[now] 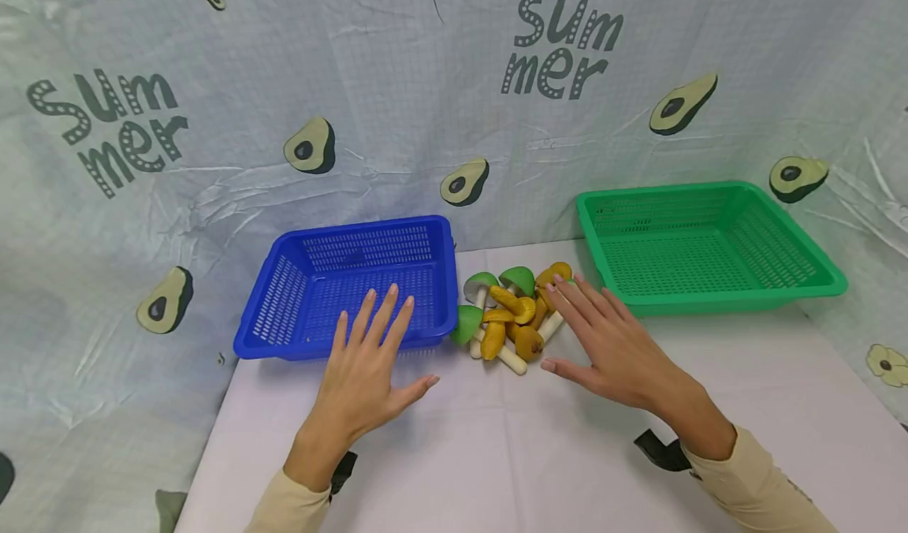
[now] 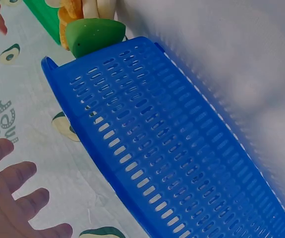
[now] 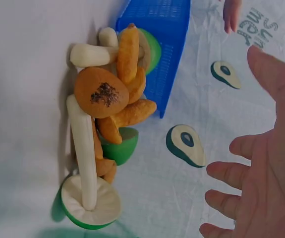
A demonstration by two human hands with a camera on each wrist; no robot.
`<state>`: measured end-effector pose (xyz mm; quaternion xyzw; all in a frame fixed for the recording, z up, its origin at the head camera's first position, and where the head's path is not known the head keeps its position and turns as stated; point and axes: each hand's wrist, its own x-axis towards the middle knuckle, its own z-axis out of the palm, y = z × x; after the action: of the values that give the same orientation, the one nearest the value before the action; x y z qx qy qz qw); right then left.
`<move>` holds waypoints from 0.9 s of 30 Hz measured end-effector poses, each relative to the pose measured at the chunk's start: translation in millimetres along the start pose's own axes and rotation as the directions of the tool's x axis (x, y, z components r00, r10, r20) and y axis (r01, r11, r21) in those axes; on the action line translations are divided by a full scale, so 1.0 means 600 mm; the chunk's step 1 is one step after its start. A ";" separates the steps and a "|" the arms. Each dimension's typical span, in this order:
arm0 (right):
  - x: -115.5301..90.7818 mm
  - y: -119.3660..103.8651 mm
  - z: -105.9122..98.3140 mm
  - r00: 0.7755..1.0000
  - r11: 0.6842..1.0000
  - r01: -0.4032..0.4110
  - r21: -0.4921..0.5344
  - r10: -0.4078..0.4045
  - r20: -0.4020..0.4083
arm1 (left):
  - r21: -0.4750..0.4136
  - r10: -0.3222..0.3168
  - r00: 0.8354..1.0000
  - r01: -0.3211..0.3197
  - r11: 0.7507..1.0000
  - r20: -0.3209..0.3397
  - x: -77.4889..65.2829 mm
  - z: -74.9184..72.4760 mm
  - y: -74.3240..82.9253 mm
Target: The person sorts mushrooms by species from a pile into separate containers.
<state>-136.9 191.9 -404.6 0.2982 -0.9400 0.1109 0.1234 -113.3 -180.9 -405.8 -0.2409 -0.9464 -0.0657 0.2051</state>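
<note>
The toy mushrooms lie in one heap on the white tabletop (image 1: 511,462), between two baskets. Green-capped mushrooms (image 1: 467,324) and yellow-brown mushrooms (image 1: 493,342) are mixed, with stems crossing at several angles. From the heap, the blue basket (image 1: 369,253) stands at 9 o'clock; its near corner is touching or just beside one green cap. The green basket (image 1: 667,257) stands between 2 and 3 o'clock. Both baskets hold no mushrooms.

The left hand (image 1: 362,395) is at 8 o'clock, over the near edge of the blue basket; fingers straight and spread, thumb wide. The right hand (image 1: 617,352) is between 3 and 4 o'clock; fingers extended with small gaps, thumb apart, pinching nothing. The right wrist view shows it apart from the heap. The printed backdrop (image 1: 397,83) rises at 12 o'clock.

Caution: crossed stems may drag or roll neighbouring pieces if one is lifted. A broad grasp may collect both types, because they lie intermixed. Contact with the basket rim could shift the blue basket into the heap.
</note>
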 end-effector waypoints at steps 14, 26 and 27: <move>-0.002 0.009 0.004 0.997 0.992 -0.068 0.103 0.073 -0.039 | -0.072 -0.006 0.994 -0.002 0.997 -0.112 -0.009 0.002 -0.007; 0.003 0.008 0.025 0.972 0.955 -0.148 0.255 0.188 -0.141 | -0.465 -0.352 0.917 0.233 0.854 -0.186 -0.028 -0.002 -0.021; 0.003 0.008 0.027 0.969 0.950 -0.154 0.272 0.198 -0.144 | -0.507 -0.403 0.900 0.273 0.818 -0.165 -0.031 -0.003 -0.024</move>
<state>-143.8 190.1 -420.2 0.2159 -0.9263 0.2683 0.1527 -104.8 -201.8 -412.6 -0.0992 -0.8931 -0.3610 0.2495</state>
